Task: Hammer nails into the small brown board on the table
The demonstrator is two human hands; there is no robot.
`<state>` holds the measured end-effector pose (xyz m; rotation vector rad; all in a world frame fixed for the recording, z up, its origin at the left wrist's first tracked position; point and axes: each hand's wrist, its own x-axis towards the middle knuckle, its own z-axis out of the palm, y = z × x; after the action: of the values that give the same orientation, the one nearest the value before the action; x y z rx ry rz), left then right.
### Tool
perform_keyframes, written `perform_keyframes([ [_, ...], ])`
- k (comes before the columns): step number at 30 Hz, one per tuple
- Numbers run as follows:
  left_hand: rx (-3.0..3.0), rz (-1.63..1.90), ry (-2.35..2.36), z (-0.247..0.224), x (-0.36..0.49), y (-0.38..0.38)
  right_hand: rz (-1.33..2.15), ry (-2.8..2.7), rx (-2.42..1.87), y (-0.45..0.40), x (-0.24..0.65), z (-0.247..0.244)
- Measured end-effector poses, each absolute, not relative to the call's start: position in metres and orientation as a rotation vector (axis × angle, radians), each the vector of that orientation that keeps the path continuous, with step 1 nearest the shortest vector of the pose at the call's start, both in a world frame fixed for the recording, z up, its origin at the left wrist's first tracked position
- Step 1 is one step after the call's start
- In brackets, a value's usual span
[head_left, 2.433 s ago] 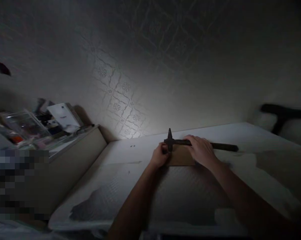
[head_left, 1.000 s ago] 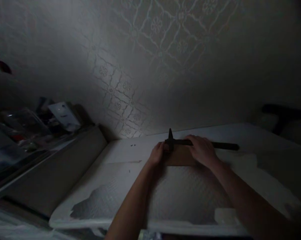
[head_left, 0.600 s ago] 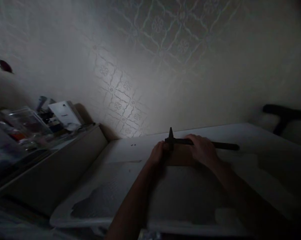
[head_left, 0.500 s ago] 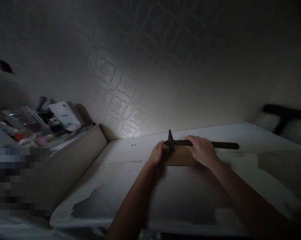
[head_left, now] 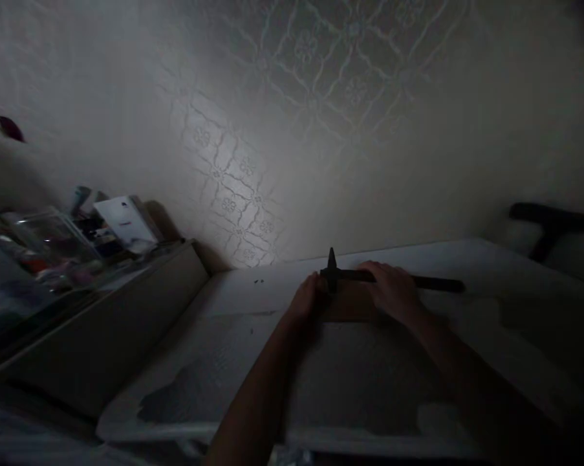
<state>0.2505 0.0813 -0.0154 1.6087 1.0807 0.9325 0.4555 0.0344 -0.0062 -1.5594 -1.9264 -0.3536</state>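
Note:
My right hand is wrapped round the dark handle of a hammer, which lies level across the view. The hammer head is at the left, its pointed end upward and its other end down over a small brown board. My left hand is closed at the board's left edge, fingertips beside the hammer head. What those fingers pinch, if anything, is hidden in shadow. The board lies on a white table with a worn grey patch, under both hands.
Several tiny dark bits lie on the table left of my hands. A cabinet at the left bears a clear plastic box and a white box. A patterned wall stands behind; a black T-shaped object is at right.
The hammer head has shifted very slightly up and right. Both hands stay nearly in place. The table and hands look darker, while the wall's upper part is brighter.

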Motion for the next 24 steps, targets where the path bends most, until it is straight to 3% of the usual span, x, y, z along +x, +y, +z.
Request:
perform_keyframes([
  [24,1.545,0.919,1.035,-0.0184,0.2506,0.0835,-0.307,-1.933,-1.566,0.0356,0.457,-0.0072],
])
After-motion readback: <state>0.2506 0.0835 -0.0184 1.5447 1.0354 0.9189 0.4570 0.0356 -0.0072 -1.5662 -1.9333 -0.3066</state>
